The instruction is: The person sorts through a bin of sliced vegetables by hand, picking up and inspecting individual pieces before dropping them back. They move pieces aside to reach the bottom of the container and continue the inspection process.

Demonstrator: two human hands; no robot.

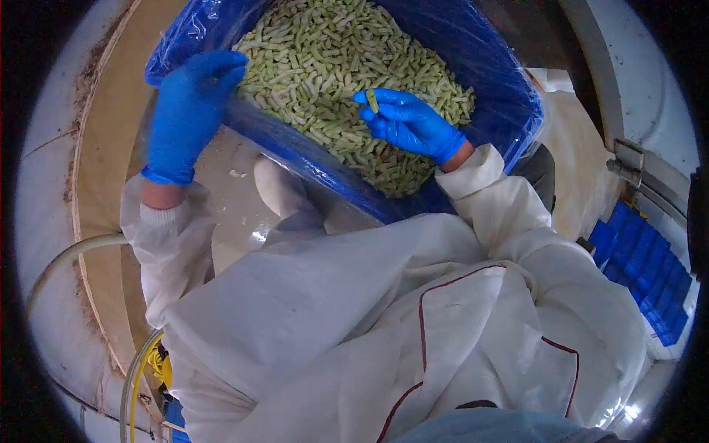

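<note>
A heap of pale green cut vegetable pieces point(332, 66), short and stick-like, fills a bin lined with blue plastic film point(491, 66). Over the heap's right part, my right hand point(413, 125) in a blue glove pinches one darker, yellowish-green vegetable piece point(372, 101) between thumb and fingertips. My left hand point(188, 111), gloved in blue too, hovers by the bin's left rim, its fingertips near the edge of the heap. Motion smears its fingers, and whether anything is in them does not show.
Clear film hangs over the near side of the bin. A few pale scraps point(236, 173) lie on the floor below. A hose point(70, 255) curves along the left, and stacked blue crates point(642, 266) stand at the right. My white coat point(317, 317) covers the lower view.
</note>
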